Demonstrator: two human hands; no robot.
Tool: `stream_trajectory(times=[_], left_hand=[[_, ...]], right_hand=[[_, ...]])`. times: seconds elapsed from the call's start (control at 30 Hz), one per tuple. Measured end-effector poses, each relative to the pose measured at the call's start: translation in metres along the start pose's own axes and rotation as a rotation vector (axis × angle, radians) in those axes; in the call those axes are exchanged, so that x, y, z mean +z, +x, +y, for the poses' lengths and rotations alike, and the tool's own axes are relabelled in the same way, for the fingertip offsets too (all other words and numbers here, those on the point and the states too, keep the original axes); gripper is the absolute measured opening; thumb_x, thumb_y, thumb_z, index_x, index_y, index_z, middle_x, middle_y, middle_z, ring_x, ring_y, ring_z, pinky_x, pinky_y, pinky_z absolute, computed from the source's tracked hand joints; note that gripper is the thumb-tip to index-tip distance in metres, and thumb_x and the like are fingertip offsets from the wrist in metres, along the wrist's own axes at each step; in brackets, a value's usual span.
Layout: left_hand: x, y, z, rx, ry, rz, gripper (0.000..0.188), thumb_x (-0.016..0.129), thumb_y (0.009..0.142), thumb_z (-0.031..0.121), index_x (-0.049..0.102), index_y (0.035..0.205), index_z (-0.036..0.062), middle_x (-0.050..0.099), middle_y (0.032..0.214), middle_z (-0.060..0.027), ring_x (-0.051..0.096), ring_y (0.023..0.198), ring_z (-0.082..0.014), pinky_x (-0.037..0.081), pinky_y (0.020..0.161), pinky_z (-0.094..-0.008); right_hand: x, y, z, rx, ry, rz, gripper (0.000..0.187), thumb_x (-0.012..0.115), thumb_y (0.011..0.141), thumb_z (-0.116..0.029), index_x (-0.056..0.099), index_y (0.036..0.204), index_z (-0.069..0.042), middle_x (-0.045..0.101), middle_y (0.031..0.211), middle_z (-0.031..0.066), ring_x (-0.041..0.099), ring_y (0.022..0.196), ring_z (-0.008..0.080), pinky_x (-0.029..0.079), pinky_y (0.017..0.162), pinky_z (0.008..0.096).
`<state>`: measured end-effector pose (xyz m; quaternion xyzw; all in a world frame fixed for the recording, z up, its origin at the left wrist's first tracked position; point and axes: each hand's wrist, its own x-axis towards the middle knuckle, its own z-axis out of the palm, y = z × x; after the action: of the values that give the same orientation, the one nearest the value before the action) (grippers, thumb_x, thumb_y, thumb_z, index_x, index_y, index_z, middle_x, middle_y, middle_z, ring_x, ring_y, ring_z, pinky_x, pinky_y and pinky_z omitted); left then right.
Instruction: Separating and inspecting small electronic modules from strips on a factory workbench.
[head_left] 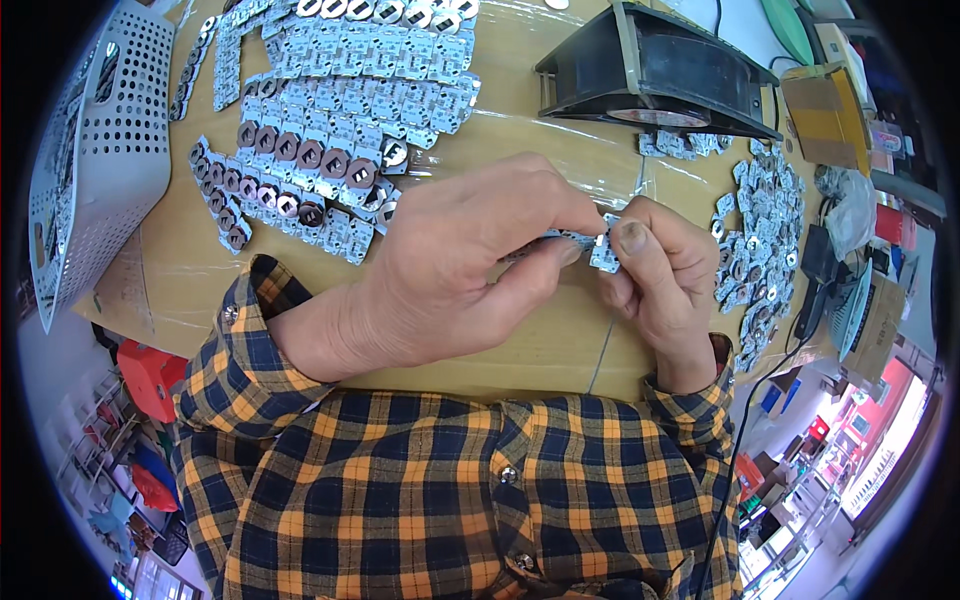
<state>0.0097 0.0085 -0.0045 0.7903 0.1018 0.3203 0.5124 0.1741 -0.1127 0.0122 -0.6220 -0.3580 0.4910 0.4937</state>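
My left hand is closed over a narrow strip of small circuit boards, its thumb and forefinger pinching it from the left. On the other side my right hand grips the strip's end board between thumb and curled fingers. The two hands almost meet in front of my chest, above the table. Much of the strip lies hidden behind the left fingers. Beyond my left hand lie rows of joined circuit boards, several with round metal parts on them. A heap of separate small boards lies right of my right hand.
A white perforated basket stands at the far left of the brown table. At the back sits a black fan-like housing. A cardboard box, a clear plastic bag and cables line the right edge.
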Motion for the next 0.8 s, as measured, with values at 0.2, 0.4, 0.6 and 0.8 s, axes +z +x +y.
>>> stream_trajectory(times=[0.2, 0.4, 0.6, 0.8], left_hand=[[0.002, -0.001, 0.001, 0.071, 0.048, 0.035, 0.026, 0.065, 0.073, -0.012, 0.066, 0.097, -0.0002, 0.068, 0.088, -0.0105, 0.066, 0.076, -0.0197, 0.051, 0.064, -0.0266], [0.003, -0.002, -0.001, 0.084, 0.074, 0.047, 0.026, 0.065, 0.072, -0.013, 0.066, 0.095, -0.0009, 0.068, 0.087, -0.0103, 0.066, 0.074, -0.0205, 0.052, 0.063, -0.0264], [0.003, -0.002, 0.003, 0.015, 0.102, 0.059, 0.025, 0.067, 0.073, -0.01, 0.066, 0.097, -0.0012, 0.067, 0.086, -0.0113, 0.066, 0.073, -0.0198, 0.052, 0.061, -0.0263], [0.007, -0.001, -0.002, 0.019, 0.039, 0.139, 0.024, 0.072, 0.073, -0.006, 0.065, 0.096, -0.0022, 0.066, 0.082, -0.0117, 0.066, 0.069, -0.0189, 0.051, 0.057, -0.0255]], right_hand=[[0.002, 0.0, 0.001, -0.02, 0.001, 0.033, 0.033, 0.051, 0.1, -0.022, 0.051, 0.074, -0.003, 0.043, 0.057, -0.0042, 0.036, 0.045, 0.001, 0.027, 0.042, 0.0185], [0.001, 0.0, 0.001, -0.024, -0.033, -0.005, 0.034, 0.051, 0.1, -0.022, 0.051, 0.072, -0.003, 0.043, 0.058, -0.0043, 0.036, 0.045, 0.0011, 0.028, 0.042, 0.0188], [0.0, 0.001, 0.001, -0.01, -0.025, -0.007, 0.035, 0.051, 0.1, -0.023, 0.051, 0.072, -0.003, 0.043, 0.054, -0.0035, 0.035, 0.044, 0.0017, 0.027, 0.042, 0.0193], [-0.008, 0.0, 0.008, -0.026, 0.043, -0.045, 0.03, 0.052, 0.1, -0.021, 0.059, 0.078, -0.002, 0.05, 0.055, -0.0038, 0.039, 0.046, 0.0004, 0.028, 0.042, 0.0188]])
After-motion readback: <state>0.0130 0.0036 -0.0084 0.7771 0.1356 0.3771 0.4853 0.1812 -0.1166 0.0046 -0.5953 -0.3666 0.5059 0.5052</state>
